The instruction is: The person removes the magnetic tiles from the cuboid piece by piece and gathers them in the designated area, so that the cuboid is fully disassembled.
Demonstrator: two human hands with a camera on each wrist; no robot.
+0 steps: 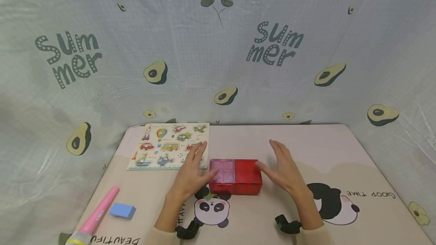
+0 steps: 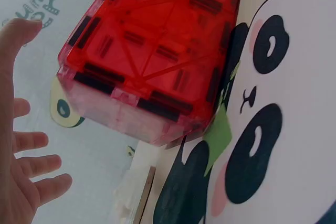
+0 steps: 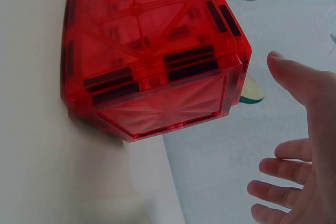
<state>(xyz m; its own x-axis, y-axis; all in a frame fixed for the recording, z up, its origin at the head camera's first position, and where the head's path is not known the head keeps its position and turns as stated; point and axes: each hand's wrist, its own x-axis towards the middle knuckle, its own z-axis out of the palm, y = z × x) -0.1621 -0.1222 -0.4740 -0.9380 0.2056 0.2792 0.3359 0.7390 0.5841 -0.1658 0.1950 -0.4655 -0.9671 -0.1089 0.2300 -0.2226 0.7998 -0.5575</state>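
Observation:
A translucent box of red magnetic tiles sits in the middle of the table, with a pink tile over the left half of its top. To its left is my left hand, fingers loosely spread; in the head view its thumb overlaps the pink tile. My right hand stands at the right side, its thumb near the top right edge. The left wrist view has the box's pale pink end apart from the fingers. In the right wrist view a gap separates the red end from the fingers.
A vehicle puzzle board lies at the back left, right behind my left hand. Towards the front left are a pink toy microphone and a blue block. A printed curtain hangs behind the table's back edge.

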